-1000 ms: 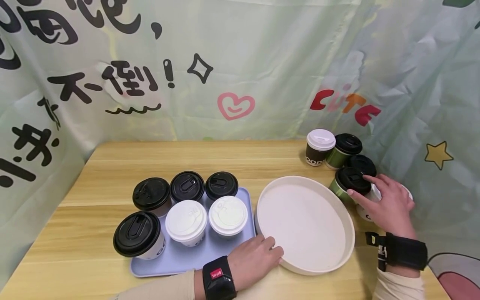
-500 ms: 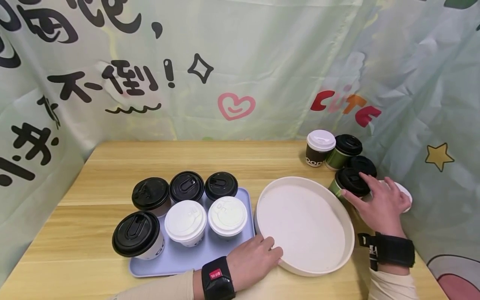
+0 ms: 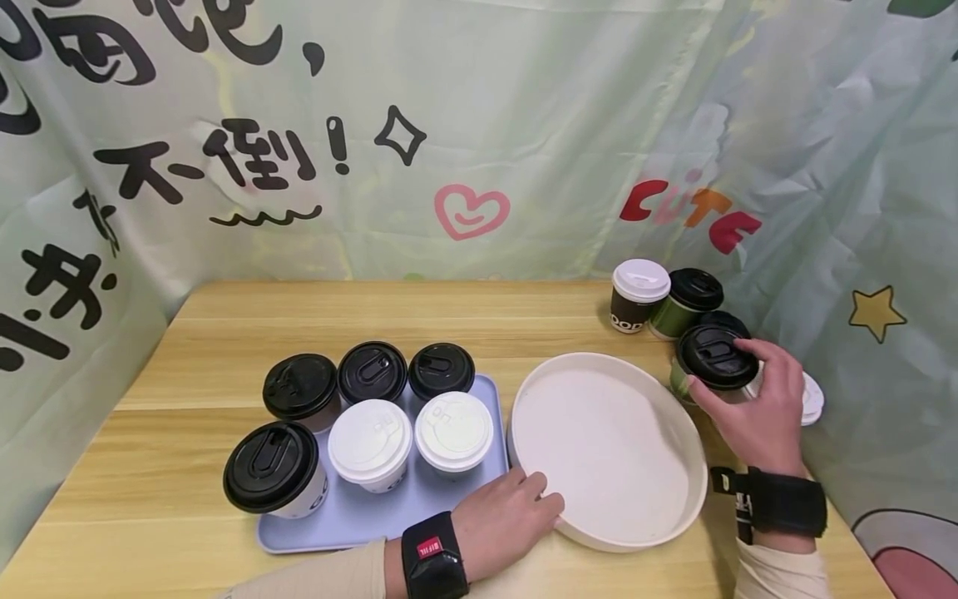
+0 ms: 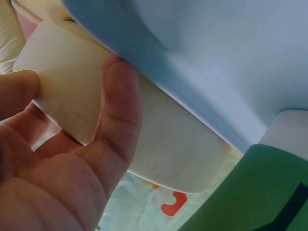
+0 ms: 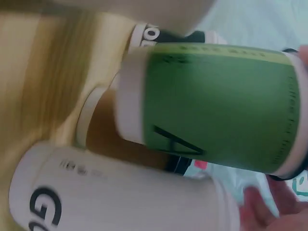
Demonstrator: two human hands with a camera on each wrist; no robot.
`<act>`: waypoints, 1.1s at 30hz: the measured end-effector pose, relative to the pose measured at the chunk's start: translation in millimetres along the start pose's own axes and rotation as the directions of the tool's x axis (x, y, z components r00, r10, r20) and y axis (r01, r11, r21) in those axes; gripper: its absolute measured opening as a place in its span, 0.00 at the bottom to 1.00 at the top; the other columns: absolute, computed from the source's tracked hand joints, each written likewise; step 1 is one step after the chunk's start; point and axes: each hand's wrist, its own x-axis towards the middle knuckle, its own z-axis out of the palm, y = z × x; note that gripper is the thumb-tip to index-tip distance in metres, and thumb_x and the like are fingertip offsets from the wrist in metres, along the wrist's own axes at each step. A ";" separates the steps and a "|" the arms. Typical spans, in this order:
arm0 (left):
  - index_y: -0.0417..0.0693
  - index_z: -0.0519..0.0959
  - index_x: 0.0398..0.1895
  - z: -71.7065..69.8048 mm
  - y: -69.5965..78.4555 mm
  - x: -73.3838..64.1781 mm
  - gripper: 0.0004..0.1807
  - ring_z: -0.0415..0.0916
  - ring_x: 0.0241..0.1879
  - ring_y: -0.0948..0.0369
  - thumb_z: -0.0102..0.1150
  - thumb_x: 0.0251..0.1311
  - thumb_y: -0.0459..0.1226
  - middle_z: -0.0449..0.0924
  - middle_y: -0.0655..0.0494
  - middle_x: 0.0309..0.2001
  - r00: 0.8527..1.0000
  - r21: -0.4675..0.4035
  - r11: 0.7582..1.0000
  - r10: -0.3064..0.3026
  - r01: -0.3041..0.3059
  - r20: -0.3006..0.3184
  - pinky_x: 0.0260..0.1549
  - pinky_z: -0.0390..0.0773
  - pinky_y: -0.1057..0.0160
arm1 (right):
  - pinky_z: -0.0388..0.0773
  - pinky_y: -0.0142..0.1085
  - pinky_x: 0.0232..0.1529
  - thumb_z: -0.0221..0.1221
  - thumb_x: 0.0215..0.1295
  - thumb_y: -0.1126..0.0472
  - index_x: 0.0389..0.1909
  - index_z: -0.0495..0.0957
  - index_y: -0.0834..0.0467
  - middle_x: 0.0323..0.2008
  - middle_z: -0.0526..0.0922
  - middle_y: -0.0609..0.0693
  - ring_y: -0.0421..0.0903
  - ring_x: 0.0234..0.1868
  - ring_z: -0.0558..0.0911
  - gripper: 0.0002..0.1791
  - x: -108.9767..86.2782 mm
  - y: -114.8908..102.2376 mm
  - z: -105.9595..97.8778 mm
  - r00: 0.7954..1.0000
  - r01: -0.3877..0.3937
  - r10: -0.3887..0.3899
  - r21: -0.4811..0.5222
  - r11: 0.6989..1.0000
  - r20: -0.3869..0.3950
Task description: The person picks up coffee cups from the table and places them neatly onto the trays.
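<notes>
My right hand (image 3: 774, 416) grips a green paper coffee cup (image 5: 221, 106) by its black lid (image 3: 717, 356), thumb on the near side and fingers on the far side. In the right wrist view the cup's base is off the table, above the bases of neighbouring cups. A white cup (image 5: 120, 192) with black letters stands close by; its white lid (image 3: 812, 401) shows beyond my hand. My left hand (image 3: 509, 520) holds the near-left wall of a round cream tray (image 3: 609, 449), fingers at its rim. In the left wrist view, finger and thumb lie against that wall (image 4: 168, 144).
A blue rectangular tray (image 3: 337, 532) beside the round one bears several lidded cups, black lids (image 3: 273, 466) and white lids (image 3: 372, 441). At the back right stand a dark cup with a white lid (image 3: 639, 291) and a green cup (image 3: 684, 304). A printed curtain (image 3: 561, 125) hangs behind.
My right hand has closed on the green cup and raised it slightly up and to the right, covering more of the black lid behind. The left hand stays on the round tray.
</notes>
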 end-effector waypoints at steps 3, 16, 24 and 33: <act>0.56 0.81 0.43 0.5 -0.2 -0.1 0.08 0.71 0.33 0.65 0.55 0.76 0.46 0.74 0.60 0.35 1.000 0.009 1.000 0.002 -0.002 -0.002 0.32 0.70 0.70 | 0.62 0.27 0.61 0.78 0.38 0.70 0.62 0.76 0.64 0.62 0.70 0.40 0.42 0.65 0.66 0.43 -1.9 -6.3 1.1 0.998 -0.023 0.026 0.073 0.997 -0.050; 0.56 0.81 0.43 -1.4 -0.7 -0.9 0.08 0.71 0.34 0.65 0.55 0.77 0.46 0.75 0.60 0.35 1.000 0.001 1.000 -0.007 0.007 0.014 0.34 0.71 0.70 | 0.69 0.31 0.61 0.70 0.45 0.82 0.64 0.76 0.68 0.67 0.69 0.45 0.44 0.65 0.68 0.39 -2.6 -31.5 -9.2 0.994 -0.057 0.083 0.303 0.951 -0.074; 0.56 0.81 0.42 -0.2 0.3 -0.6 0.08 0.72 0.33 0.65 0.56 0.76 0.46 0.75 0.61 0.35 1.000 0.040 0.999 0.005 -0.004 -0.008 0.34 0.72 0.69 | 0.69 0.24 0.60 0.71 0.41 0.86 0.64 0.77 0.68 0.67 0.68 0.46 0.45 0.67 0.67 0.42 -4.4 -64.3 -13.2 0.998 -0.040 0.021 0.315 0.948 0.064; 0.57 0.81 0.42 -1.0 1.1 0.1 0.08 0.72 0.34 0.65 0.55 0.76 0.46 0.75 0.61 0.35 1.000 0.032 0.999 0.004 -0.004 -0.002 0.34 0.71 0.69 | 0.68 0.20 0.58 0.77 0.42 0.79 0.63 0.80 0.60 0.65 0.70 0.45 0.42 0.66 0.65 0.41 2.3 -90.9 1.9 0.974 -0.006 -0.059 0.288 0.958 0.217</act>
